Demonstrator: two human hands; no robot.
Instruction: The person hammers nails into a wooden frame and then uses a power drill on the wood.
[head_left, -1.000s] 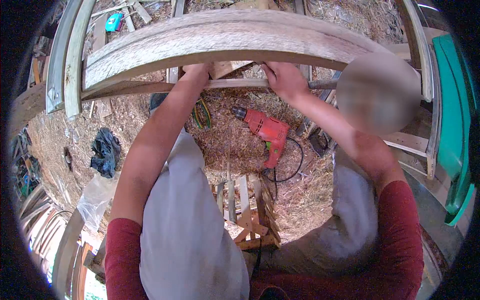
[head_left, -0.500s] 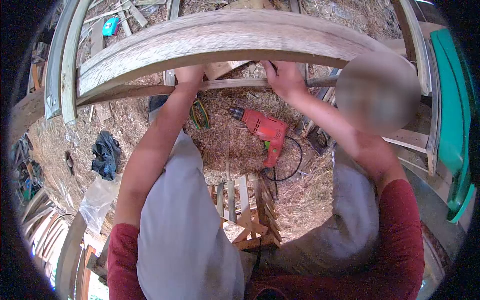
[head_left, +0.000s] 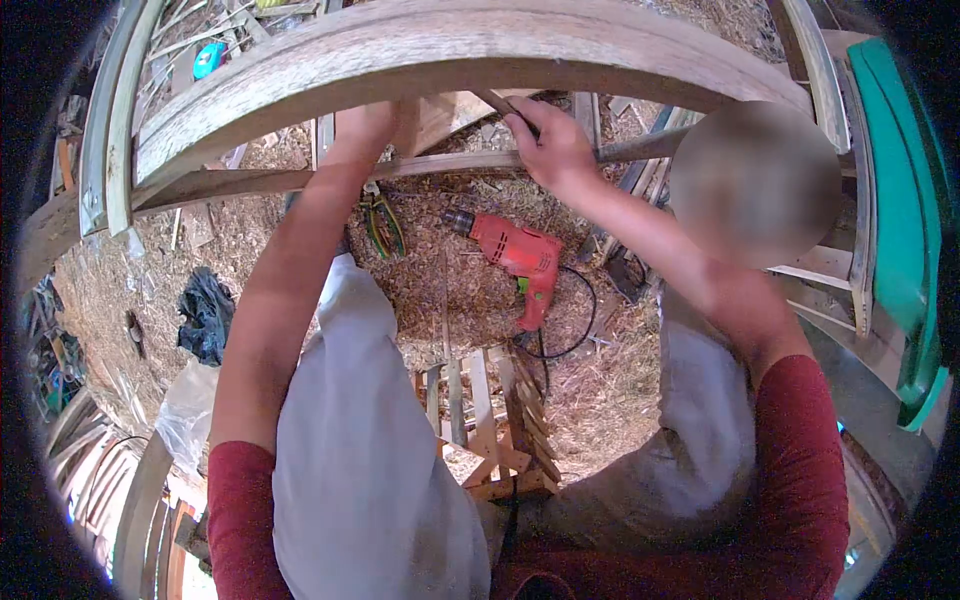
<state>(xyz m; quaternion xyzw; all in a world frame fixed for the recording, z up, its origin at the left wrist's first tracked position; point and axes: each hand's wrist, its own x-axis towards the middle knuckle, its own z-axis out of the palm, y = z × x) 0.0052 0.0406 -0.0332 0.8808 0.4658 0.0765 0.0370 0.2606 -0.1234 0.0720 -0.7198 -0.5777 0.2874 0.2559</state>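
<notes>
A wide curved wooden board (head_left: 470,40) spans the top of the head view, with a thinner rail (head_left: 450,162) below it. My right hand (head_left: 552,145) is closed on a thin dark stick (head_left: 492,101) that slants up behind the board. Left of it, my left hand (head_left: 368,128) reaches up under the board's lower edge; its fingers are hidden. Between the hands is a flat wooden piece (head_left: 440,118), partly covered by the board. A red drill (head_left: 515,255) lies on the ground below, beside pliers (head_left: 383,225) with green and yellow handles.
Wood shavings cover the ground. A teal tape measure (head_left: 210,60) lies at upper left, a black plastic bag (head_left: 206,315) at left. At right stand a green plastic piece (head_left: 900,230) and wooden frame parts (head_left: 862,200). Small slatted wood (head_left: 485,400) lies between the legs.
The view has shifted, so the curved board sits higher in it. The thin dark stick now shows in my right hand, angled up to the left.
</notes>
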